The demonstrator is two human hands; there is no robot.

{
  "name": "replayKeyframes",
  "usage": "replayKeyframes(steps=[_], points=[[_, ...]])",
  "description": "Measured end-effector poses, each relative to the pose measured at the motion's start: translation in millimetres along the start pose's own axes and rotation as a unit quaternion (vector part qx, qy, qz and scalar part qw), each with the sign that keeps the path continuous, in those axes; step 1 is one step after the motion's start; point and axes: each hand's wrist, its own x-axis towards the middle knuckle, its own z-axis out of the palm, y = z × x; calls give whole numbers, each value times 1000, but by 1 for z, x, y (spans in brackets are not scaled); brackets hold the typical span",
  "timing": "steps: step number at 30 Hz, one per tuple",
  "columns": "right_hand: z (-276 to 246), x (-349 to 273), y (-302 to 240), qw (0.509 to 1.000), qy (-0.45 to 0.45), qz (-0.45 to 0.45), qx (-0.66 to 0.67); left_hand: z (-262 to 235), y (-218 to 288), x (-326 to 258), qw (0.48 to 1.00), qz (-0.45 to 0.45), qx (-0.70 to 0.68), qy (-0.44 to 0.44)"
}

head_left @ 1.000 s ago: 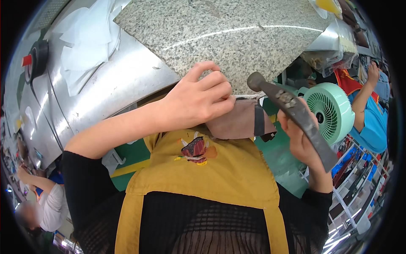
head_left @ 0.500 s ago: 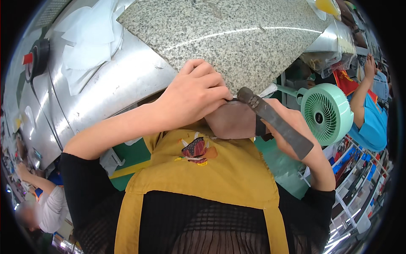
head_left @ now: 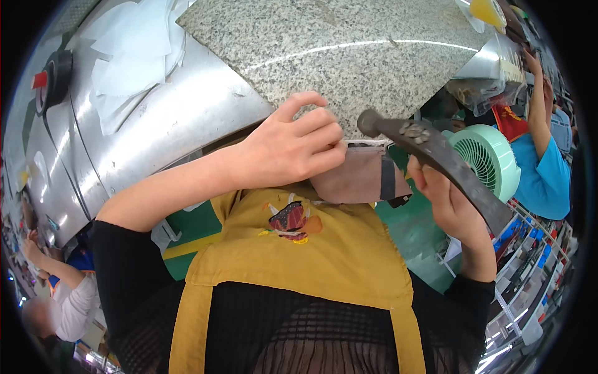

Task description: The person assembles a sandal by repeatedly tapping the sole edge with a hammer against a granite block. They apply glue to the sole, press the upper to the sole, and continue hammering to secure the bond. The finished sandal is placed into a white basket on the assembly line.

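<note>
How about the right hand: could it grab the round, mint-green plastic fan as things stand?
Probably not: the right hand grips a dark grey, curved metal hammer, which overlaps part of the fan in this view. The fan appears near, though depth is hard to judge.

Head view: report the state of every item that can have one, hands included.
Grey speckled stone-like slab: lying flat
Brown, flat piece with a black band: overhanging the slab's near edge
Left hand: fingers curled, touching the brown piece
Dark curved metal hammer: held up, head apart from the piece
Right hand: closed around the hammer
Thin white sheets: loosely overlapping
Mint-green round fan: spinning or not, unclear
</note>
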Motion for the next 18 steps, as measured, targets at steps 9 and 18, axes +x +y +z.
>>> replayKeyframes(steps=[9, 18], points=[[7, 6, 0, 997, -57, 34, -36, -8, -4, -4, 989, -91, -110, -22], [11, 4, 0, 993, -77, 5, -93, -7, -4, -8, 999, -11, -50, -3]])
